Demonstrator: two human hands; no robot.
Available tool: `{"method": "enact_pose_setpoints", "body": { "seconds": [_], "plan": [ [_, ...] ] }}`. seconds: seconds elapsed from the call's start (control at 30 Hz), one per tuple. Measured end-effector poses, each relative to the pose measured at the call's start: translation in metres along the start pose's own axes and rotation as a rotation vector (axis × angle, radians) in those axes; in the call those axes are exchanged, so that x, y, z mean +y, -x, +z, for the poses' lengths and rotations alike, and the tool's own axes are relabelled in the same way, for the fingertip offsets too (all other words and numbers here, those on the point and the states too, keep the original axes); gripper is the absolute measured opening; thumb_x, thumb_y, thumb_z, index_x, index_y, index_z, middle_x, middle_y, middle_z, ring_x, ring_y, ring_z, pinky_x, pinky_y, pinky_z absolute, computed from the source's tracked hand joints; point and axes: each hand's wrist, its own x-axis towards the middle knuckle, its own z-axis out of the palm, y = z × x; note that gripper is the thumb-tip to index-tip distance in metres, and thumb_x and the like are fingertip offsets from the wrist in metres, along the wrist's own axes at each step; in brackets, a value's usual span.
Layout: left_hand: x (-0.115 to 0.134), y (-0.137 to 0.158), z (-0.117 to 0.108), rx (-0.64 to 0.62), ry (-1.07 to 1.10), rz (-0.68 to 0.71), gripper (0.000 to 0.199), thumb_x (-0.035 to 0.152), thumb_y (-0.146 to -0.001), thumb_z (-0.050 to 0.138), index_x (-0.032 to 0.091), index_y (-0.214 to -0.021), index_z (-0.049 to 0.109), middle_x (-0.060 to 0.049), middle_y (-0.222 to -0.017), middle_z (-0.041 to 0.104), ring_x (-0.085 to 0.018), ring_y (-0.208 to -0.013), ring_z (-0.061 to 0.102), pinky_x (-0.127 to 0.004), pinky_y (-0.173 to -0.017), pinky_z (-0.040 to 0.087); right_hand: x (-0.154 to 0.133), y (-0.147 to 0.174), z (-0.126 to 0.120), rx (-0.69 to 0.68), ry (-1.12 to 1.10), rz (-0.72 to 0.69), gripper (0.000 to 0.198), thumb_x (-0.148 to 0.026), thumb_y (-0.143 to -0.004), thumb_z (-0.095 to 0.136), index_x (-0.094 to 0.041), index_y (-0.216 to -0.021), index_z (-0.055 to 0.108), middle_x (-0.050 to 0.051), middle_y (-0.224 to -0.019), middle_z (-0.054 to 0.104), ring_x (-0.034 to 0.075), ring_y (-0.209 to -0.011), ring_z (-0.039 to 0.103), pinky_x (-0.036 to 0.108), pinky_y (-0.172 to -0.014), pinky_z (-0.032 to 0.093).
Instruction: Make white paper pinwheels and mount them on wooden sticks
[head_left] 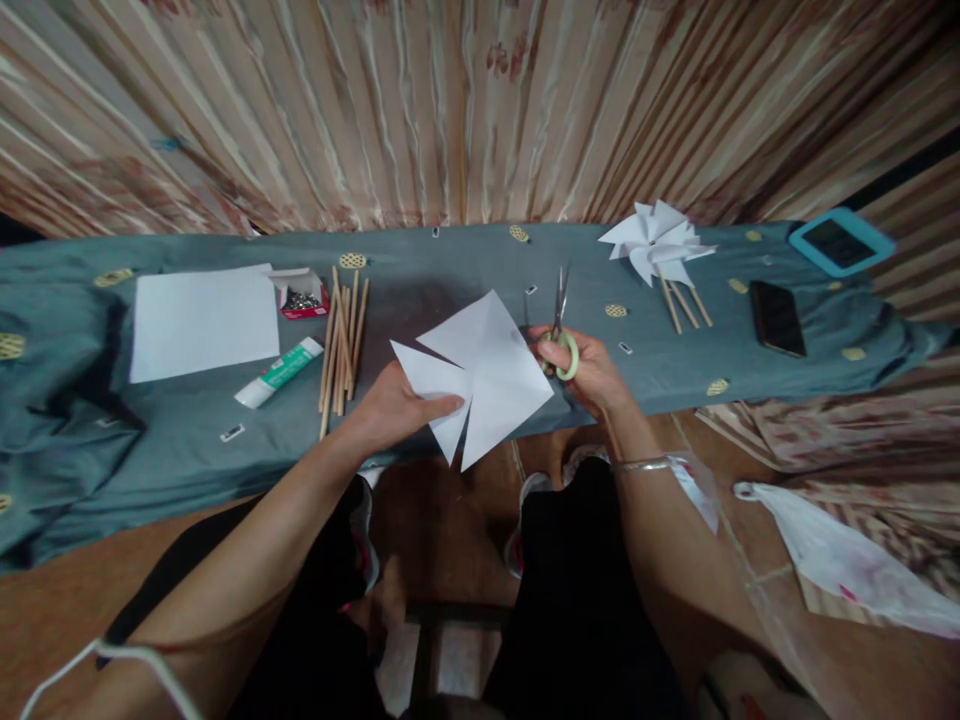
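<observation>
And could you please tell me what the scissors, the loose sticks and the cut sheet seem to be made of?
Scissors: grey blades, likely metal from their sheen; smooth-looking pale green handles, probably plastic.
Loose sticks: probably bare wood, matte and light brown.
Cut sheet: likely matte white paper, thin with crisp edges.

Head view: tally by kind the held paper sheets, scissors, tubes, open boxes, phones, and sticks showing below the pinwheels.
Held paper sheet: 1
Scissors: 1
Tube: 1
Open box: 1
Phone: 1
Sticks below the pinwheels: 3
Total: 8
</observation>
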Motion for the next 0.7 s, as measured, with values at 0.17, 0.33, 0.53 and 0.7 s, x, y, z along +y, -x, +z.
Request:
{"method": "enact_pose_setpoints", "body": {
  "seconds": [0.17,0.33,0.53,0.7],
  "plan": [
    [0.004,-0.001,-0.003,-0.019,0.016,-0.046,0.024,0.023,-0.048,0.084,0.016,-0.067,0.071,-0.005,-0.067,0.073,-0.018,-0.057,0.064,-0.028,-0.053,0.054,-0.002,-0.001,0.010,-0.066,-0.052,0.083,0.047,-0.031,-0.047,0.091,-0.020,-0.089,0.073,-0.007,-0.066,0.068,0.009,-0.057,0.058,0.022,-0.058,0.046],
    [0.012,-0.005,0.000,0.000,0.294,-0.124,0.035,0.044,-0.055,0.084,0.016,-0.074,0.074,-0.008,-0.077,0.075,-0.021,-0.067,0.069,-0.032,-0.062,0.057,0.000,0.000,0.027,0.129,-0.227,0.068,0.044,-0.029,-0.041,0.090,-0.020,-0.080,0.071,-0.007,-0.065,0.069,0.010,-0.056,0.059,0.023,-0.056,0.048],
    [0.017,0.001,0.015,-0.102,0.555,-0.111,0.043,0.049,-0.059,0.083,0.017,-0.086,0.073,-0.011,-0.099,0.075,-0.028,-0.098,0.069,-0.038,-0.080,0.058,0.006,-0.008,0.045,0.343,-0.406,0.014,0.044,-0.029,-0.039,0.089,-0.020,-0.075,0.065,-0.003,-0.065,0.071,0.019,-0.068,0.068,0.032,-0.066,0.055],
    [0.014,0.001,0.032,-0.002,0.576,-0.186,0.035,0.037,-0.056,0.086,0.015,-0.078,0.068,-0.009,-0.094,0.074,-0.023,-0.091,0.069,-0.034,-0.080,0.056,0.009,-0.008,0.060,0.307,-0.454,-0.009,0.045,-0.031,-0.041,0.090,-0.020,-0.077,0.064,-0.004,-0.065,0.070,0.018,-0.069,0.068,0.031,-0.069,0.055]
  ]
}}
